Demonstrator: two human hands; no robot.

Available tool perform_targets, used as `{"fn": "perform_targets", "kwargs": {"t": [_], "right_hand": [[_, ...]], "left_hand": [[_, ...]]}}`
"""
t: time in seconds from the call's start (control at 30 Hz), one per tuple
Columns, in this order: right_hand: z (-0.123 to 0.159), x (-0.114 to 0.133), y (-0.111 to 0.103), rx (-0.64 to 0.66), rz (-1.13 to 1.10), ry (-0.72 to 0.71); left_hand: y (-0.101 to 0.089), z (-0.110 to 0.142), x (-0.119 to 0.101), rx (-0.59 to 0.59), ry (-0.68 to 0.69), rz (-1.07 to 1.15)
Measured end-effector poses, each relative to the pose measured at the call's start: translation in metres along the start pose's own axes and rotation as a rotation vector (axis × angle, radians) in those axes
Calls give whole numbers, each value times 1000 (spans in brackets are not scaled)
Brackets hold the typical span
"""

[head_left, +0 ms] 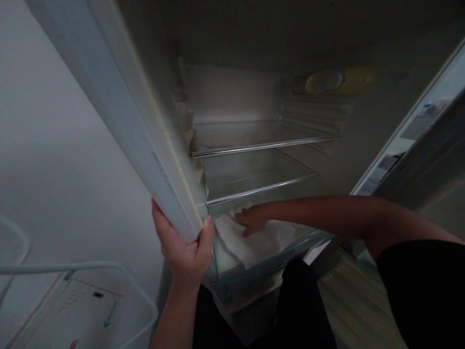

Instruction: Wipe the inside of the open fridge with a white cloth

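Note:
My left hand (187,249) is wrapped round the lower front edge of the refrigerator's left side wall (152,145), thumb on the inner face and fingers on the outer face. Reaching in from the right, my right hand (254,219) is pressed onto a white cloth (241,242), with its fingers bent into the fabric and slightly blurred. Loosely spread and creased, the cloth lies on the lowest glass surface (227,264) inside the refrigerator. Part of the cloth is hidden under the hand and forearm.
Above the cloth sit two glass shelves with shiny front rims, an upper shelf (265,145) and a lower shelf (261,190). A yellowed control housing (339,81) is on the right inner wall. A white wire rack (109,265) stands at lower left.

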State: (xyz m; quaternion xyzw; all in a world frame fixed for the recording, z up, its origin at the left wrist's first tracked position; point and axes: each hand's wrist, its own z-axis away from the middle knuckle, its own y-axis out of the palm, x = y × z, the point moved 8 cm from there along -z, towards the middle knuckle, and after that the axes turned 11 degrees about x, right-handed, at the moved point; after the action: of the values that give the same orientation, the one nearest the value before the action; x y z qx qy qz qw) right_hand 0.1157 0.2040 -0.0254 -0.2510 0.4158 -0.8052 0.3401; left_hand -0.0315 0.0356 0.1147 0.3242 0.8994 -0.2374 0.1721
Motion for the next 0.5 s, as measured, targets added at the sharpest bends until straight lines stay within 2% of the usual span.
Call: {"fn": "perform_targets", "kwargs": {"t": [0.07,0.1,0.13,0.2,0.33,0.4,0.5], "right_hand": [[-9,55,-8,6,126,-150],[-11,74,-9,23,175,-187],[-13,87,-9,48,203,-193],[-19,93,-5,112,212,-143],[-28,67,0,150,195,-96],[-28,39,2,145,113,-49],[-14,-18,8,149,-67,96]], "left_hand": [[0,0,-1,0,3,0],[0,0,0,0,-2,1],[-1,0,0,1,-9,3],[-1,0,0,-2,-19,0],[-2,0,-3,-5,1,-23],[-2,0,-3,-9,8,-23],[-2,1,0,-13,-15,-16]]}}
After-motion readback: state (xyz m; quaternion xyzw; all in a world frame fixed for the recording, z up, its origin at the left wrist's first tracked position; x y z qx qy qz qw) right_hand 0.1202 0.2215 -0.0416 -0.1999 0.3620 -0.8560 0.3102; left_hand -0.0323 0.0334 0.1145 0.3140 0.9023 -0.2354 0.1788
